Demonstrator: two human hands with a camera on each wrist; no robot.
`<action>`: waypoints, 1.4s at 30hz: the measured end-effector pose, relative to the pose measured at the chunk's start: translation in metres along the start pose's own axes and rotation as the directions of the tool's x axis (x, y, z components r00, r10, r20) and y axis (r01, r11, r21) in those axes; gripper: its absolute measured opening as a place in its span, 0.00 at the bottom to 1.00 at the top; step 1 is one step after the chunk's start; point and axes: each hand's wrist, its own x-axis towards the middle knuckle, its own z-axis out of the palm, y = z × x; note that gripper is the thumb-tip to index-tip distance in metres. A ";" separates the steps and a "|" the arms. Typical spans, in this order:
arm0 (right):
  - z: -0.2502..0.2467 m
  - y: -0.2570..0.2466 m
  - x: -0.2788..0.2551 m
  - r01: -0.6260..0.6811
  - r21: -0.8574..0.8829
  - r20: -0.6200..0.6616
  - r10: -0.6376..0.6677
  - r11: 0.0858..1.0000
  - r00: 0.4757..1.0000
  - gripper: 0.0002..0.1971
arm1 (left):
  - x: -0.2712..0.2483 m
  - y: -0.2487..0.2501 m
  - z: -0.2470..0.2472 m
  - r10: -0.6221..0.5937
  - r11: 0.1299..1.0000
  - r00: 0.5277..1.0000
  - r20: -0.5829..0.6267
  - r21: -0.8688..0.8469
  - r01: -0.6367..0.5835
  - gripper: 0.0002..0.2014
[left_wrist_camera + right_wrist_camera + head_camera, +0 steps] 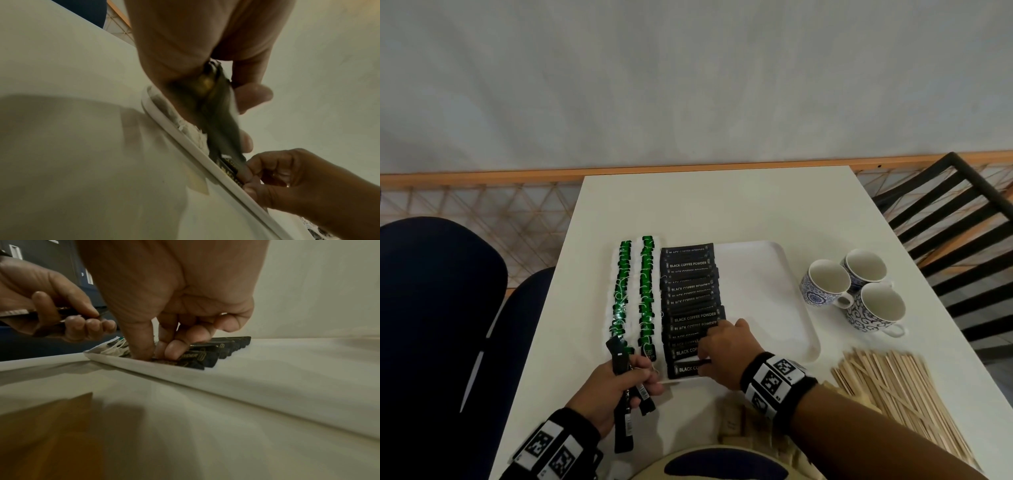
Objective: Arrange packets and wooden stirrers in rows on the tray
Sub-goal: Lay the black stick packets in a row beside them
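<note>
Left hand (616, 380) grips a bunch of black packets (625, 404) at the tray's (774, 274) near-left corner. Right hand (722, 353) pinches a packet at the near end of the black coffee row (690, 301). Wooden stirrers (897, 394) lie on the table, right of the tray.

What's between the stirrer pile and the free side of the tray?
Nothing visible. The wooden stirrers lie on the table right of the tray, whose bare right part faces them. The three cups stand farther back, off that path. Both hands are at the coffee packets.
</note>
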 end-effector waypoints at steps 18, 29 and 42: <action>0.001 -0.004 0.007 0.018 0.079 -0.135 -0.007 0.997 0.991 0.10 | 0.000 0.003 0.003 -0.041 0.993 0.998 0.055 -0.111 0.047 0.12; -0.020 -0.019 -0.005 0.027 0.694 -0.024 -0.014 0.719 1.000 0.14 | -0.003 0.007 0.006 0.053 0.997 0.994 0.099 0.050 -0.059 0.10; -0.025 -0.001 -0.008 -0.022 0.782 0.036 -0.011 0.623 0.999 0.14 | 0.002 0.004 0.007 0.086 0.994 0.994 0.068 0.059 -0.090 0.08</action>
